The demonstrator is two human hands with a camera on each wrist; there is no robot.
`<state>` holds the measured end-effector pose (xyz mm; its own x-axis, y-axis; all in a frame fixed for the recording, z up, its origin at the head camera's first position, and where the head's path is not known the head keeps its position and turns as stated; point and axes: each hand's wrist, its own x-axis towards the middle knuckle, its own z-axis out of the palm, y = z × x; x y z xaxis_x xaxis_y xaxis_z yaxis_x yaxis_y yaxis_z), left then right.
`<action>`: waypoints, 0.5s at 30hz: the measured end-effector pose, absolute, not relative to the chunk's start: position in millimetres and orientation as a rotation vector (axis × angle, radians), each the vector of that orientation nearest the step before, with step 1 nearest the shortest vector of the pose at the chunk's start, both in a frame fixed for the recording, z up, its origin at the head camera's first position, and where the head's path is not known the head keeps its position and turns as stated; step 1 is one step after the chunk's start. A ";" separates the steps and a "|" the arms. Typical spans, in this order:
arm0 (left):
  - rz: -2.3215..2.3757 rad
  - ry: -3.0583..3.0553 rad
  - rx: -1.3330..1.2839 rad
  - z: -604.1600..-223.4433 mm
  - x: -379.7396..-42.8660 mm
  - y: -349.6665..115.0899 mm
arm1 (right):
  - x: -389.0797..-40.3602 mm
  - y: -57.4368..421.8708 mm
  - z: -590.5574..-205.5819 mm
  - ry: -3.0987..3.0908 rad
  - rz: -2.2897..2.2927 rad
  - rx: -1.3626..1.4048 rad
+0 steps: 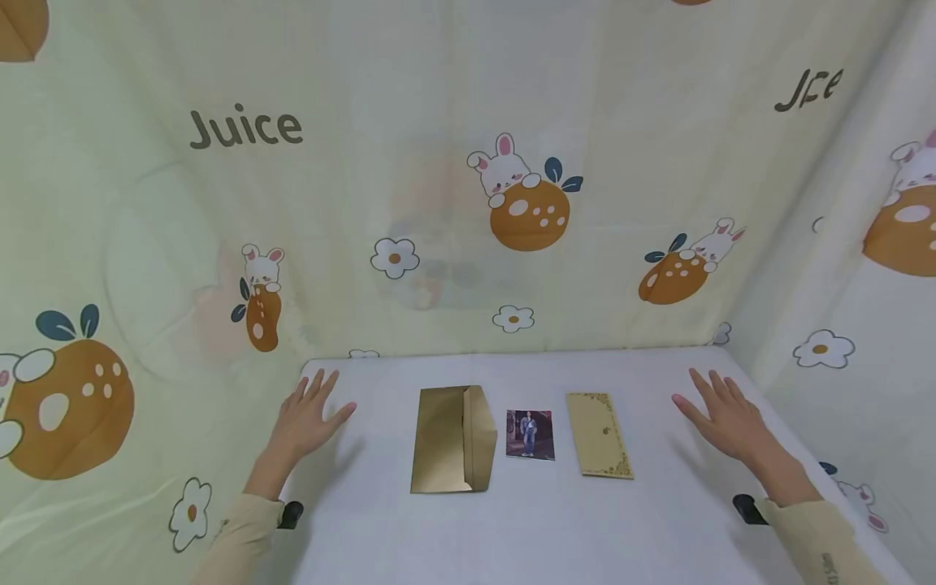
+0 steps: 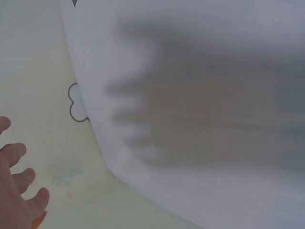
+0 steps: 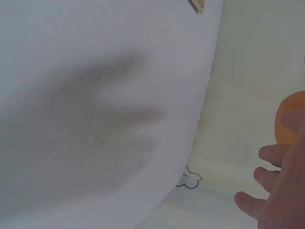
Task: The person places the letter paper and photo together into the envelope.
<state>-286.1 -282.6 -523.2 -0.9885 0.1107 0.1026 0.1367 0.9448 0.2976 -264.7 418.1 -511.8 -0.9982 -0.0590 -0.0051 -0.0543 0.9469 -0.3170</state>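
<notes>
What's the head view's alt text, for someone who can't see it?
The left hand and right hand hover, open and empty, at either side of a white table. Between them, left to right, lie a gold envelope with open flap, a small photo of a person, and a gold card; a printed curtain hangs behind.

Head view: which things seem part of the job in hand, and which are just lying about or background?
Likely the job's, between left hand and right hand: gold envelope, photo, ornate-edged card.
Background: printed curtain, white tabletop.
</notes>
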 end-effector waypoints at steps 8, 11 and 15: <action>-0.504 -2.993 -0.229 -522.0 -285.5 -267.6 | -264.1 397.0 -511.2 3.100 -0.517 -0.128; -0.507 -2.989 -0.243 -522.1 -287.4 -261.1 | -265.3 390.5 -513.3 3.095 -0.531 -0.135; -0.498 -2.984 -0.261 -523.8 -289.6 -252.0 | -267.5 379.2 -515.8 3.104 -0.534 -0.140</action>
